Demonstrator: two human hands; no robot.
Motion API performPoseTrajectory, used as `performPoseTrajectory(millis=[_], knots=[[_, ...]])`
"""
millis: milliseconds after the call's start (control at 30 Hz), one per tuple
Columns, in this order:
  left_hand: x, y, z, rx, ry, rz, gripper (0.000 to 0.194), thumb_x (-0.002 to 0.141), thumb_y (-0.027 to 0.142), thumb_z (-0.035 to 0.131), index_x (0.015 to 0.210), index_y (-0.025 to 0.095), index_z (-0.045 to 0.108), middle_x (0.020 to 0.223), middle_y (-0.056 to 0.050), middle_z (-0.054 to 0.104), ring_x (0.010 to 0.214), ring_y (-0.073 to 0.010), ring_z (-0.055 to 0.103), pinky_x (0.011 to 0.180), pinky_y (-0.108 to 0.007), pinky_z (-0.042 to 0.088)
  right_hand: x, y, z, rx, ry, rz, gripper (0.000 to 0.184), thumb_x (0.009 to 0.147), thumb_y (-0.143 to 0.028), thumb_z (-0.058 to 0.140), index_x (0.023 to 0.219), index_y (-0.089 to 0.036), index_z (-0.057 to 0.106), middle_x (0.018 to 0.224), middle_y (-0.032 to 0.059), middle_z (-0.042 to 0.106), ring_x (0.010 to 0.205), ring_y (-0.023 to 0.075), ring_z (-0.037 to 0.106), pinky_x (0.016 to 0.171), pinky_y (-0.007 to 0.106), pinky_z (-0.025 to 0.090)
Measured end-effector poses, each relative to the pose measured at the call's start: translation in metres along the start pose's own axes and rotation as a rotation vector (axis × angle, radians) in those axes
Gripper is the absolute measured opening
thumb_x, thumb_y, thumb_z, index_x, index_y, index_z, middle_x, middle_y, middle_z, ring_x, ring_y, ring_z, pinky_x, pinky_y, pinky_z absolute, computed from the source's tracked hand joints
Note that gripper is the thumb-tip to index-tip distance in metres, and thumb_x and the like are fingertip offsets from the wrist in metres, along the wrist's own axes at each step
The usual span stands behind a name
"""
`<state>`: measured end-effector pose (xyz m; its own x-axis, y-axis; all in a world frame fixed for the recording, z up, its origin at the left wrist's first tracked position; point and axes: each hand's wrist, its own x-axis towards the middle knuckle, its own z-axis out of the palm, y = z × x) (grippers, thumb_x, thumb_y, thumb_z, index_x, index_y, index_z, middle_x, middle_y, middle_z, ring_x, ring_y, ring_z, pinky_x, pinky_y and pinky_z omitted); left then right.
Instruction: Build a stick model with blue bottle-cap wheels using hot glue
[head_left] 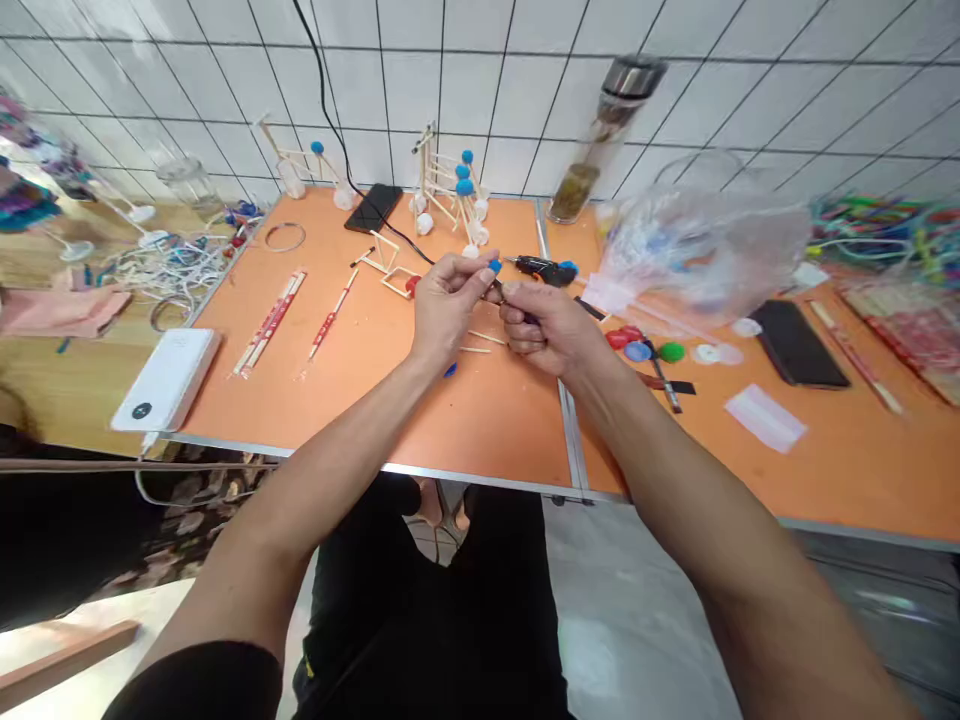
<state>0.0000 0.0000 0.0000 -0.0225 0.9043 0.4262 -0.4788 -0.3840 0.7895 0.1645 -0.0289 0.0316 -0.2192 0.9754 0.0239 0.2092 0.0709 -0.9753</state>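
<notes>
Hands at work just in front of the glue gun (534, 266). The left hand (450, 302), at the gun's front left, pinches a small blue piece (495, 267), thumb and forefinger closed together on it. The right hand (546, 325), nearer the gun, is curled tightly around a slim dark tool (531, 319) whose kind cannot be told. 2 bare sticks (475, 350) lie front-left of the gun; a stick frame (426, 170) with 3 blue balls (464, 187) stands behind-left, a bottle (576, 190) behind-right, and a green cap (671, 352) front-right.
</notes>
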Motion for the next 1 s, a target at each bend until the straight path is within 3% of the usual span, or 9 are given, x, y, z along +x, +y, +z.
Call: performPoseTrajectory(millis=[100,200,300,433,500,567,667,767,1000], knots=[[0.000,-0.009,-0.001,0.020,0.058,-0.073,0.043,0.076,0.055,0.107,0.087,0.023,0.080,0.103,-0.001,0.090,0.090,-0.0150,0.082,0.094,-0.032,0.067,-0.009,0.001,0.010,-0.466,0.281,-0.310,0.033,0.105,-0.053,0.061,0.092,-0.024,0.065,0.086,0.0068,0.066,0.075,0.0216,0.057,0.066,0.034,0.037],[-0.001,-0.012,-0.001,0.017,0.073,-0.118,0.039,0.079,0.049,0.106,0.088,0.023,0.078,0.107,-0.002,0.090,0.092,-0.0156,0.083,0.094,-0.032,0.067,-0.014,0.001,0.013,-0.698,0.367,-0.390,0.030,0.107,-0.048,0.058,0.095,-0.023,0.067,0.103,0.0138,0.073,0.093,0.0277,0.064,0.070,0.035,0.037],[-0.002,-0.007,0.001,-0.012,0.049,-0.104,0.037,0.081,0.048,0.105,0.090,0.023,0.079,0.111,-0.003,0.090,0.092,-0.0159,0.083,0.096,-0.034,0.067,-0.012,-0.002,0.009,-0.375,0.276,-0.261,0.035,0.103,-0.057,0.068,0.093,-0.024,0.067,0.091,0.0095,0.067,0.079,0.0226,0.056,0.061,0.031,0.032],[-0.001,-0.002,0.002,-0.012,0.017,-0.099,0.036,0.085,0.048,0.102,0.095,0.023,0.079,0.120,-0.005,0.089,0.082,-0.0142,0.079,0.096,-0.037,0.067,-0.005,-0.007,0.005,0.168,0.044,-0.023,0.047,0.087,-0.068,0.083,0.088,-0.024,0.066,0.070,-0.0046,0.048,0.052,0.0094,0.025,0.046,0.027,0.017],[0.000,-0.003,0.002,0.021,0.036,-0.096,0.030,0.088,0.043,0.100,0.095,0.023,0.079,0.122,-0.006,0.089,0.086,-0.0156,0.080,0.099,-0.039,0.066,-0.004,-0.007,0.008,0.328,0.044,0.017,0.050,0.079,-0.065,0.092,0.087,-0.024,0.064,0.067,-0.0080,0.045,0.049,0.0063,0.020,0.045,0.026,0.012],[0.001,-0.006,0.000,0.072,0.064,-0.065,0.021,0.091,0.036,0.098,0.093,0.023,0.080,0.123,-0.006,0.089,0.104,-0.0193,0.083,0.108,-0.039,0.064,-0.005,-0.005,0.012,0.345,0.099,-0.021,0.052,0.077,-0.064,0.097,0.085,-0.024,0.065,0.065,-0.0082,0.046,0.049,0.0061,0.024,0.045,0.026,0.015],[0.003,-0.010,-0.004,0.199,0.109,0.007,0.011,0.092,0.027,0.095,0.093,0.023,0.085,0.119,-0.006,0.089,0.120,-0.0229,0.082,0.113,-0.039,0.061,-0.005,0.001,0.014,0.185,0.175,-0.115,0.054,0.083,-0.072,0.092,0.084,-0.024,0.068,0.064,-0.0062,0.047,0.053,0.0096,0.033,0.048,0.027,0.023],[0.004,-0.010,-0.007,0.324,0.121,0.040,0.010,0.091,0.028,0.095,0.093,0.023,0.087,0.107,-0.006,0.088,0.106,-0.0227,0.083,0.106,-0.038,0.063,-0.001,0.009,0.011,-0.065,0.263,-0.225,0.051,0.093,-0.073,0.083,0.086,-0.024,0.070,0.070,-0.0019,0.056,0.062,0.0145,0.045,0.056,0.030,0.033],[0.002,-0.011,-0.006,0.336,0.078,0.008,0.019,0.091,0.037,0.094,0.106,0.025,0.091,0.111,-0.005,0.091,0.108,-0.0240,0.085,0.105,-0.039,0.066,-0.003,0.016,0.009,-0.741,0.404,-0.405,0.030,0.113,-0.047,0.058,0.108,-0.023,0.076,0.097,0.0095,0.081,0.088,0.0281,0.071,0.076,0.039,0.045]])
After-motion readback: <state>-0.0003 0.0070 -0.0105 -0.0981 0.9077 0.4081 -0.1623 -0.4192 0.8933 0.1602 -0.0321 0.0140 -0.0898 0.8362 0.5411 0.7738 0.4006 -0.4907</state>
